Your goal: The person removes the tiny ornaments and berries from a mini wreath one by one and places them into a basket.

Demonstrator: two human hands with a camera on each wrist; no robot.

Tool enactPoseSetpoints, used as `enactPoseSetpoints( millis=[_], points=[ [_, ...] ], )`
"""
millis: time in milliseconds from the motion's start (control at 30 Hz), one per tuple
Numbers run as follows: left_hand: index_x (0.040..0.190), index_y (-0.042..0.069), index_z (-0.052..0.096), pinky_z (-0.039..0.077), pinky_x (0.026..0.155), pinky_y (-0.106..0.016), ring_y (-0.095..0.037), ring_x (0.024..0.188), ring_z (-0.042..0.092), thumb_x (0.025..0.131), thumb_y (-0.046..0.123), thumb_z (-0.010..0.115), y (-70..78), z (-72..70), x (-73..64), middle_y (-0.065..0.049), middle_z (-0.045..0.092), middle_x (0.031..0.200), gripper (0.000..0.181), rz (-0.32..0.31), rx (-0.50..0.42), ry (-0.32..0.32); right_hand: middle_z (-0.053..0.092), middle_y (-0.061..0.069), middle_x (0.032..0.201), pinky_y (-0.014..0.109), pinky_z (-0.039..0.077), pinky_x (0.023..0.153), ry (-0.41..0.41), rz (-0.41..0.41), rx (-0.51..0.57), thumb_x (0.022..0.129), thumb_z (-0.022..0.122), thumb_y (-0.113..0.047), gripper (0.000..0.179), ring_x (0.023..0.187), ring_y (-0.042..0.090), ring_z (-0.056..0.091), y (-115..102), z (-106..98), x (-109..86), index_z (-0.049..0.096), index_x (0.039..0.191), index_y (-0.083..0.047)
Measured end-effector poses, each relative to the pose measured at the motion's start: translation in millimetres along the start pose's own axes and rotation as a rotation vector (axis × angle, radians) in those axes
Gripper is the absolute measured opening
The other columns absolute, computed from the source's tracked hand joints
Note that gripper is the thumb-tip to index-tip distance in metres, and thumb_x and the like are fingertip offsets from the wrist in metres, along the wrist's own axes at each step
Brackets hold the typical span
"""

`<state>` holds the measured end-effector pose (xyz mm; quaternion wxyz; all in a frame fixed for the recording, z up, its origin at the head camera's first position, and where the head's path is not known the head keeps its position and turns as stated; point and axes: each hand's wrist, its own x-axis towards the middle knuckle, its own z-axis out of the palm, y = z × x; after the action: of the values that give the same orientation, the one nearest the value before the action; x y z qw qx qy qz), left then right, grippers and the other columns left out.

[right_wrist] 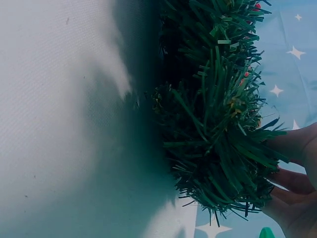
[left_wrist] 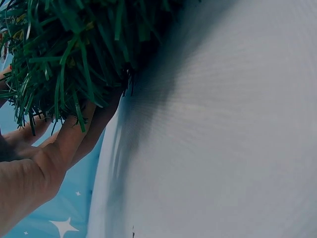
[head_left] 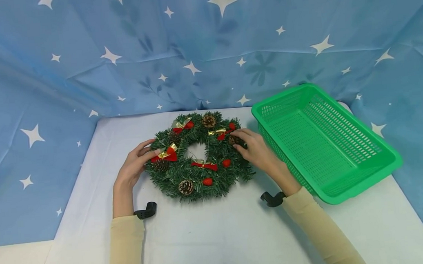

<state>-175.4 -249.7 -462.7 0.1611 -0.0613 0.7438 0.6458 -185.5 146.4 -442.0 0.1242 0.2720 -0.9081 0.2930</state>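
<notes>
A round green Christmas wreath (head_left: 220,184) with red bows, red berries and pine cones lies on the white table in the head view. At its left edge my left hand (head_left: 134,162) grips it, the thumb on top beside a red and gold bow (head_left: 167,155). The left wrist view has the fingers (left_wrist: 74,139) of that hand reaching under the green bristles. Over the wreath's right side, my right hand (head_left: 254,147) pinches a pine cone (head_left: 235,140) between thumb and fingers. In the right wrist view the bristles partly hide those fingertips.
Right of the wreath stands a green plastic basket (head_left: 308,141), close beside my right forearm. A blue curtain (head_left: 205,38) with white stars hangs behind and along both sides of the white-covered table (head_left: 204,239).
</notes>
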Motion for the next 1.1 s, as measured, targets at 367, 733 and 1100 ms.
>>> enactPoseSetpoints(
  millis=[367, 733, 1100],
  points=[
    [0.163, 0.022, 0.034, 0.011, 0.121, -0.072, -0.037, 0.158, 0.015, 0.099, 0.035, 0.071, -0.7, 0.7, -1.7, -0.016, 0.018, 0.171, 0.075, -0.003, -0.005, -0.002, 0.068, 0.023, 0.126, 0.046, 0.060, 0.080, 0.033, 0.021, 0.016, 0.089, 0.078, 0.000, 0.040, 0.108, 0.038, 0.070, -2, -2, -2.6, 0.068, 0.127, 0.004],
    [0.163, 0.022, 0.033, 0.012, 0.120, -0.073, -0.038, 0.158, 0.015, 0.099, 0.035, 0.071, 0.1, 1.5, -3.2, -0.016, 0.019, 0.171, 0.075, 0.000, 0.011, 0.000, 0.068, 0.024, 0.125, 0.040, 0.055, 0.065, 0.069, -0.033, 0.032, 0.088, 0.079, 0.002, 0.039, 0.093, 0.034, 0.072, 0, -7, 0.9, 0.069, 0.126, 0.006],
    [0.163, 0.023, 0.032, 0.012, 0.120, -0.074, -0.039, 0.158, 0.014, 0.099, 0.036, 0.071, 2.1, 1.4, -1.6, -0.016, 0.018, 0.171, 0.077, -0.001, 0.014, 0.001, 0.068, 0.026, 0.124, 0.042, 0.058, 0.064, 0.090, -0.043, 0.001, 0.088, 0.078, 0.005, 0.037, 0.089, 0.035, 0.072, -3, -20, 8.4, 0.070, 0.124, 0.007]
  ],
)
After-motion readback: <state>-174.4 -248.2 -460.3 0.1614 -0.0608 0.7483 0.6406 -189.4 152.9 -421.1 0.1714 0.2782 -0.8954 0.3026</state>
